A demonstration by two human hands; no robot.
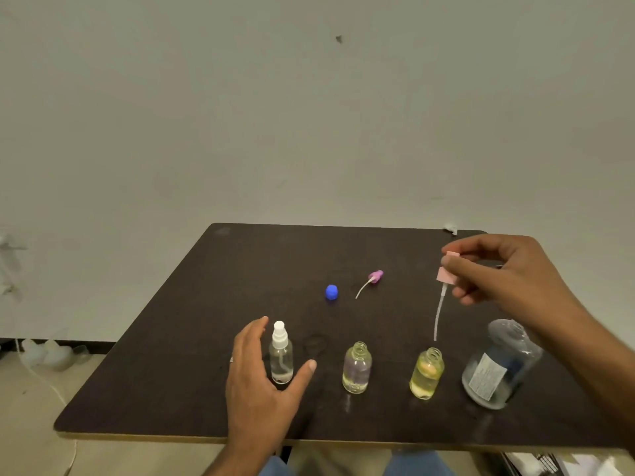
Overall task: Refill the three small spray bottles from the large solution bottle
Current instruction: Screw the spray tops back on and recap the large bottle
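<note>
Three small clear glass bottles stand in a row along the near part of the dark brown tabletop (pixel 192 338), and I can see each of them plainly from here. On my left is the small clear spray bottle with a white pump top (pixel 281 353), upright and still capped, with only a little clear liquid at the bottom. In the middle stands the small open bottle of clear liquid (pixel 357 368), its neck bare. To its right is the small open bottle of yellowish liquid (pixel 427 373), also uncapped. Just right of that sits the large clear solution bottle with a white printed label (pixel 500 365), open at the mouth. My left hand (pixel 264 379) is spread around the white-topped bottle, fingers straight and apart, thumb on one side and fingers on the other; I cannot tell whether it touches the glass. My right hand (pixel 505 269) is raised above the table and pinches the pink spray head with its thin white dip tube (pixel 443 274), whose tube hangs down over the yellowish bottle, its tip just clear of the mouth. Farther back on the table lie a round blue screw cap (pixel 331 292) and, near it, a purple spray head with a curved white tube (pixel 371 281) on its side.
</note>
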